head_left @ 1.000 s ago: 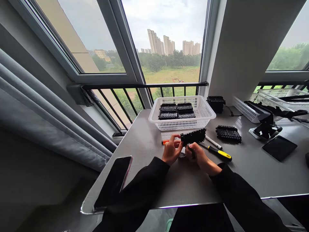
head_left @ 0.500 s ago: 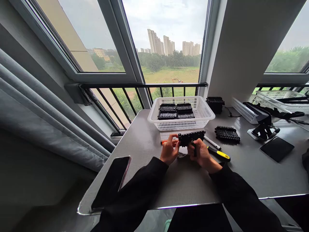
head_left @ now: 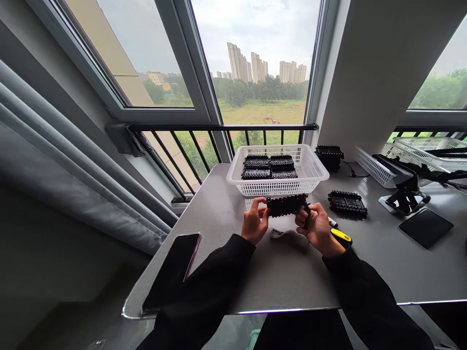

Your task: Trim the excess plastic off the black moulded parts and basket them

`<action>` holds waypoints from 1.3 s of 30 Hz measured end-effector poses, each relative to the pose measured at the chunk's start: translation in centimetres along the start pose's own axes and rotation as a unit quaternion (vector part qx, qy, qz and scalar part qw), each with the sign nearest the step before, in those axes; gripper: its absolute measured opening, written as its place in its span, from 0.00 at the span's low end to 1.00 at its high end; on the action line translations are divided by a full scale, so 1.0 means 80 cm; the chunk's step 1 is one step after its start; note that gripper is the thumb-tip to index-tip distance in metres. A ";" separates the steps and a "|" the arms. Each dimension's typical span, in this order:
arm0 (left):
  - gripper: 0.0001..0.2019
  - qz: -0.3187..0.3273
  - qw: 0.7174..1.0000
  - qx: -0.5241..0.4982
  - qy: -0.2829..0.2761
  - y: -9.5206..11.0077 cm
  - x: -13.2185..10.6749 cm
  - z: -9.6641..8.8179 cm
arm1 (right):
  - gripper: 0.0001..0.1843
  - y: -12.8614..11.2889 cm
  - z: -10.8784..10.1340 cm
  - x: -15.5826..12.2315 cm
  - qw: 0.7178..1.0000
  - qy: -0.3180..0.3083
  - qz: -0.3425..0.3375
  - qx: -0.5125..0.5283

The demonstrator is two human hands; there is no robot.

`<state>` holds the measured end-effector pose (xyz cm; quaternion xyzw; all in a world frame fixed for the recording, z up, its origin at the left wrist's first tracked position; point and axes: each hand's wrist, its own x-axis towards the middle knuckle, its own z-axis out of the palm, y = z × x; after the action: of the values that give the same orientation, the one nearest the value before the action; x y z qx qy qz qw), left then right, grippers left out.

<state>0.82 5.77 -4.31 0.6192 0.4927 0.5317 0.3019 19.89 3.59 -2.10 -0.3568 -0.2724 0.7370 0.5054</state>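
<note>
A black plastic part (head_left: pixel 286 205) with toothed long edges is held up above the desk, just in front of the basket. My left hand (head_left: pixel 254 223) pinches its left end between thumb and fingers. At the right end, my right hand (head_left: pixel 319 229) is closed around a small upright black object (head_left: pixel 307 216), partly hidden by the fingers; I cannot make out its kind or whether it touches the part. Below the hands lies a crumpled grey cloth (head_left: pixel 288 236). Beside my right wrist, a yellow-and-black handle (head_left: pixel 342 237) shows, its other end covered by the hand.
Several similar black parts (head_left: pixel 270 167) sit in a white basket (head_left: pixel 280 186). Another part (head_left: pixel 347 203) lies to the right, with a stack (head_left: pixel 329 156) behind it. A phone (head_left: pixel 171 272) rests at left, a black tablet-like slab (head_left: pixel 426 227) and stand (head_left: pixel 404 198) at right.
My right hand has moved right with the small black object, from under the part's middle to its right end. The part is slightly higher, and more of the cloth shows.
</note>
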 end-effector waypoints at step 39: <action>0.23 -0.116 0.970 -0.188 -0.104 -0.007 0.003 0.013 | 0.12 0.043 -0.010 0.023 0.858 0.222 -0.349 -0.305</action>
<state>1.62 6.36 -4.94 0.5420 0.4178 0.5088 0.5224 18.19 4.19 -5.62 -0.5287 -0.4707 0.2938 0.6424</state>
